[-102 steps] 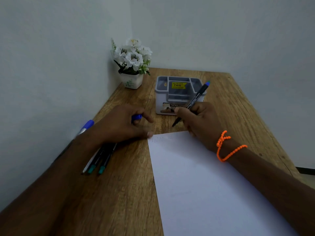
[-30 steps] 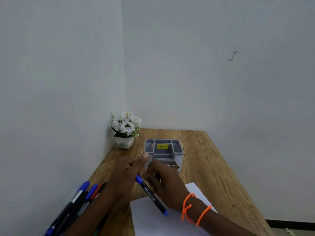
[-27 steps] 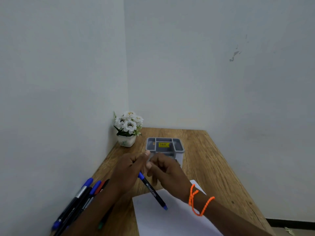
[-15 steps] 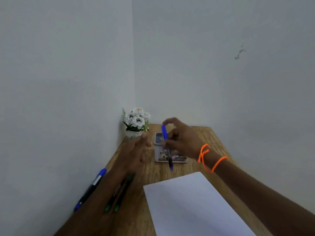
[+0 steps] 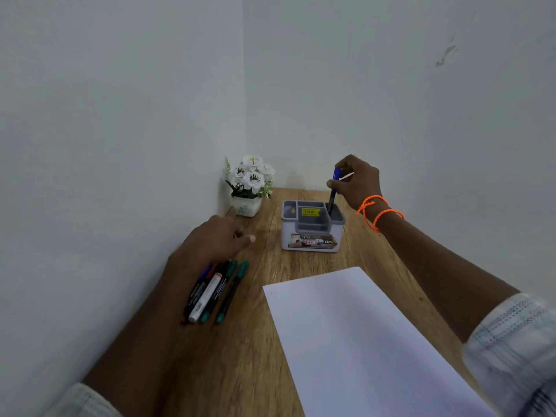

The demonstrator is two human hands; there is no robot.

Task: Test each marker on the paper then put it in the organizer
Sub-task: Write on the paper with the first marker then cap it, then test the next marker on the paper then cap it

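My right hand (image 5: 356, 180) pinches a blue-capped black marker (image 5: 332, 200) upright, its lower end inside the right compartment of the grey and white organizer (image 5: 311, 240). My left hand (image 5: 215, 240) rests open on the wooden desk, fingers relaxed, just beyond a bunch of several markers (image 5: 215, 291) lying side by side, some with green caps, one white. A white sheet of paper (image 5: 361, 335) lies at the front right of the desk.
A small white pot of white flowers (image 5: 249, 183) stands in the back left corner against the walls. White walls close the desk (image 5: 249, 371) on the left and at the back. Bare wood shows between the paper and the organizer.
My right hand carried the capped marker from above the paper to the organizer and lowered its end into the right compartment. My left hand let go and settled by the marker bunch.
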